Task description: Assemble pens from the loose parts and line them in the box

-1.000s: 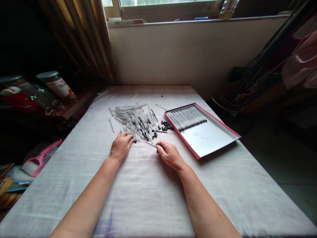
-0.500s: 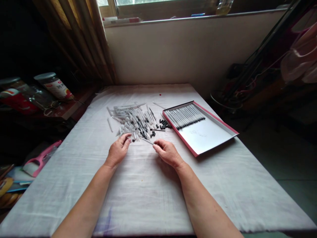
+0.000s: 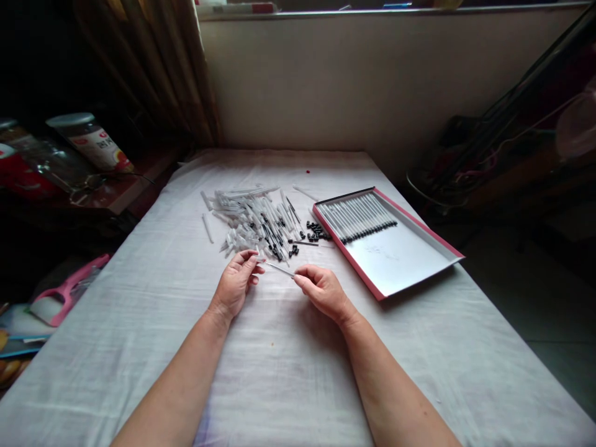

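My right hand [image 3: 323, 292] is closed on the end of a slim clear pen [image 3: 279, 268], whose other end points left. My left hand [image 3: 239, 282] pinches a small clear piece, seemingly a pen cap [image 3: 261, 259], right at the pen's left tip; whether the two touch I cannot tell. Just beyond my hands lies a loose pile of clear pen barrels [image 3: 242, 202], clear caps [image 3: 237, 239] and dark refills [image 3: 272, 233]. Small black plugs [image 3: 316, 231] are scattered at the pile's right side.
A shallow red-edged box lid [image 3: 361, 278] lies to the right, with a row of pens [image 3: 358, 214] along its far part. White cloth [image 3: 279, 372] covers the table. Jars [image 3: 90, 143] stand on a side surface at left, with a pink-handled item [image 3: 69, 292] below.
My left hand has taken a small clear cap from the pile's edge and brought it to the pen's tip. My right hand still holds the pen. The view has tilted down slightly.
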{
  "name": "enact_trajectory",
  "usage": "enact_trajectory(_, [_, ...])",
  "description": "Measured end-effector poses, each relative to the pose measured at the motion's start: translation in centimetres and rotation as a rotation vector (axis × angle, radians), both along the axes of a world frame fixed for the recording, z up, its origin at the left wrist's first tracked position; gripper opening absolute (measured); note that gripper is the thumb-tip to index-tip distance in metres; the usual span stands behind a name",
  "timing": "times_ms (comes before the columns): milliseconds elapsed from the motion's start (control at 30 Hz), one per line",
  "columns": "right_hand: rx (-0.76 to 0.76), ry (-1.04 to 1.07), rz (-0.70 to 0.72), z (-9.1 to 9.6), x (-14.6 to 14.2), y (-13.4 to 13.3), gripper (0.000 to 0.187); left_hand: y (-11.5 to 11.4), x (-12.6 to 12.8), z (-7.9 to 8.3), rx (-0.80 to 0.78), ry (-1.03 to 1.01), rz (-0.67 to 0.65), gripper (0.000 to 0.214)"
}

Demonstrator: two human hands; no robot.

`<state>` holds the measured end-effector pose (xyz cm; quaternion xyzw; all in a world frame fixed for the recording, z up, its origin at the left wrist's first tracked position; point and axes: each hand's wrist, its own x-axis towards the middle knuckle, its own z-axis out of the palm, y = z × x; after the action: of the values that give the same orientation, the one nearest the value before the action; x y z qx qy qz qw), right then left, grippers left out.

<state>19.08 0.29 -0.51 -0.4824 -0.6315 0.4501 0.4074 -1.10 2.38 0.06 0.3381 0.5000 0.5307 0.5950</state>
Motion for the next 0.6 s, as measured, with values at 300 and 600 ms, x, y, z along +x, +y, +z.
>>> enact_trajectory(300, [0.048, -0.096, -0.011, -0.22, -0.02, -0.09, 0.023, -0.76, 0.41, 0.2, 0.041, 0.15, -0.08, 0.047])
enact_trajectory(600, [0.06, -0.111, 0.017, -0.44, 0.27, -0.22, 0.023, -0.93, 0.41, 0.56, 0.003, 0.194, -0.176, 0.044])
